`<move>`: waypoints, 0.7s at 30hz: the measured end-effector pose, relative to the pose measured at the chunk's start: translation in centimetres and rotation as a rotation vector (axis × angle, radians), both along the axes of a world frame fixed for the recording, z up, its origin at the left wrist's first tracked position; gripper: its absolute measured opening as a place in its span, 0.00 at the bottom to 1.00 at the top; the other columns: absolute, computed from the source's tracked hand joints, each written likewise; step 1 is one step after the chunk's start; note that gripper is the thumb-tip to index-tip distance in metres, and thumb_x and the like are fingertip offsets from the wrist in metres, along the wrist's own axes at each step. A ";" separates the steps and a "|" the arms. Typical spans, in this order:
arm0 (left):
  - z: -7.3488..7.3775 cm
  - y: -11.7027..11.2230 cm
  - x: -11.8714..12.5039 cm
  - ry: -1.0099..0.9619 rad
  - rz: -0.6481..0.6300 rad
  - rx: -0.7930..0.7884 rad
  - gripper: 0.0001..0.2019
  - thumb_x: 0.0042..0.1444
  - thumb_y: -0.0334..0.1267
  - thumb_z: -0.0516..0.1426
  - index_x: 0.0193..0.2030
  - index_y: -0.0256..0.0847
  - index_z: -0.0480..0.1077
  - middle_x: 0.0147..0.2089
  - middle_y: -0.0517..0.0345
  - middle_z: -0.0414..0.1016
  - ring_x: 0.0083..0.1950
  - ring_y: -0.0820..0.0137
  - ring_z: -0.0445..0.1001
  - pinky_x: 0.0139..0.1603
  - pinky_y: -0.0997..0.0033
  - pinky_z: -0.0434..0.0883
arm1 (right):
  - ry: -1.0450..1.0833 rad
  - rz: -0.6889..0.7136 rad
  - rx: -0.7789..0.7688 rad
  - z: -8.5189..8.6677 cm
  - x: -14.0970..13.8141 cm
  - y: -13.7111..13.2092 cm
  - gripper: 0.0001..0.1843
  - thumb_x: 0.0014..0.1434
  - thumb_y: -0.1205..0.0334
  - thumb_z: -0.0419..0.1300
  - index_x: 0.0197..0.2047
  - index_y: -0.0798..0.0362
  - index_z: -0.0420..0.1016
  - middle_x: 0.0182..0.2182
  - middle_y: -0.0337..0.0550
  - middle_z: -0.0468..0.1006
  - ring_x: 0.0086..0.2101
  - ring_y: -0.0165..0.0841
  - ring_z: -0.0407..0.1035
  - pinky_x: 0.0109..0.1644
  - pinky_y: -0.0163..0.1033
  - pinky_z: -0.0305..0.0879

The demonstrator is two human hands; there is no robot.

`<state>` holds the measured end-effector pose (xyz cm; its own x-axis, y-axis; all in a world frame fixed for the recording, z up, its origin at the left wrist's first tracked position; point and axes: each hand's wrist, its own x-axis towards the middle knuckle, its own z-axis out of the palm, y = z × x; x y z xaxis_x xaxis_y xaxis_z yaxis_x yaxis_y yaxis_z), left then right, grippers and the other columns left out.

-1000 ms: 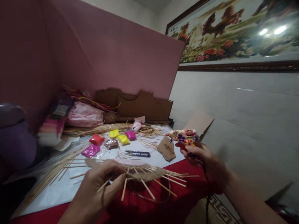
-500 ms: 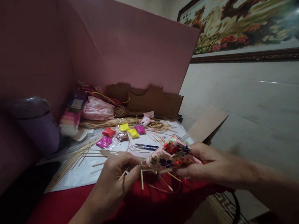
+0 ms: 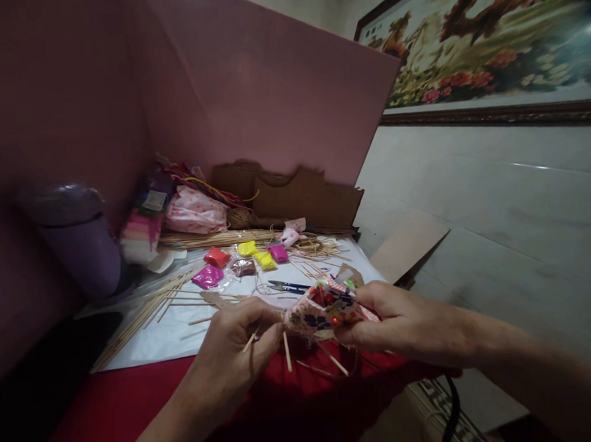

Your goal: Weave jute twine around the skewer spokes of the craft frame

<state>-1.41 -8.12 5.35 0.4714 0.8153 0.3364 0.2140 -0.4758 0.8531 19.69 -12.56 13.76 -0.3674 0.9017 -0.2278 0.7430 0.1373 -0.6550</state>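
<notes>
Between my hands, above the red cloth, is a small craft piece of floral-print fabric with thin wooden sticks poking out below it. My left hand pinches the piece's left end, and a short stick juts out between thumb and fingers. My right hand grips the fabric from the right, thumb below and fingers behind. A loop of brown cord hangs under the piece. Just behind it lie dark blue thread snips on the white sheet. My fingertips partly hide where the sticks meet the fabric.
Clay packets in red, yellow, magenta and brown lie on the white sheet. Long thin sticks are spread at the left. Behind are a pink fabric bundle, torn cardboard and a purple container.
My right hand has moved left with the floral fabric, bringing it nearer my left hand. My left hand keeps its pinch, and the view has shifted slightly.
</notes>
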 end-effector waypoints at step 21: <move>0.1 -0.3 0.3 -0.042 0.023 0.029 0.07 0.52 0.34 0.55 0.28 0.39 0.75 0.27 0.56 0.75 0.29 0.70 0.71 0.31 0.74 0.68 | 0.089 -0.011 -0.084 -0.1 0.3 -0.2 0.18 0.55 0.48 0.54 0.33 0.56 0.72 0.25 0.37 0.67 0.26 0.27 0.58 0.28 0.31 0.55</move>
